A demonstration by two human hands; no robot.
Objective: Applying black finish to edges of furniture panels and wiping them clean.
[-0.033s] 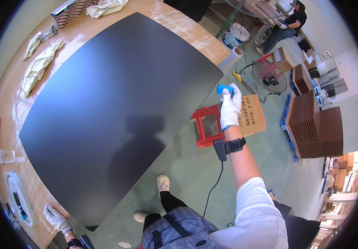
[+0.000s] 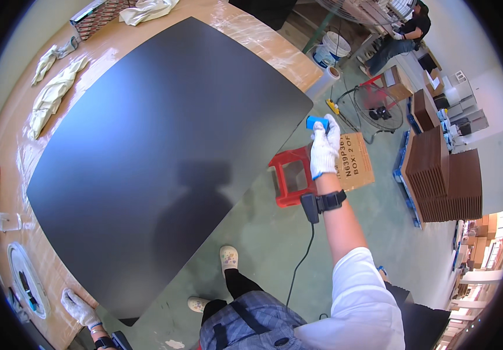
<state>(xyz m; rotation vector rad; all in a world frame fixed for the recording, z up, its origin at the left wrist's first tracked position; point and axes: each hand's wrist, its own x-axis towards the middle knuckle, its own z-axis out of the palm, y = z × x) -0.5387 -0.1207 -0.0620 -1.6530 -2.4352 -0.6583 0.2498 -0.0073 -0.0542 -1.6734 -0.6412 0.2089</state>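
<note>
Several small containers are stood along the far left of a wooden table, whose top is partly covered by shiny film. Below them, a round white tray is shown, with a slim dark tool laid in it. The left hand, clad in a white glove, is rested at the table's near edge; its fingers are stretched out and held close together. Farther up, crumpled pale cloths and a patterned box are placed near the back. The centre is filled by a large dark board, laid flat on the table, with its right side jutting out over the floor; a shadow is cast across its lower part. Next, a red stool is partly covered by the board's edge. The right hand, also gloved, is raised just beside the board's right corner, and a small blue block is pinched between its thumb and fingers. Behind this hand, a cardboard box is partly hidden. Farther right, a fan, a seated person and stacked brown panels on a blue pallet are seen.
</note>
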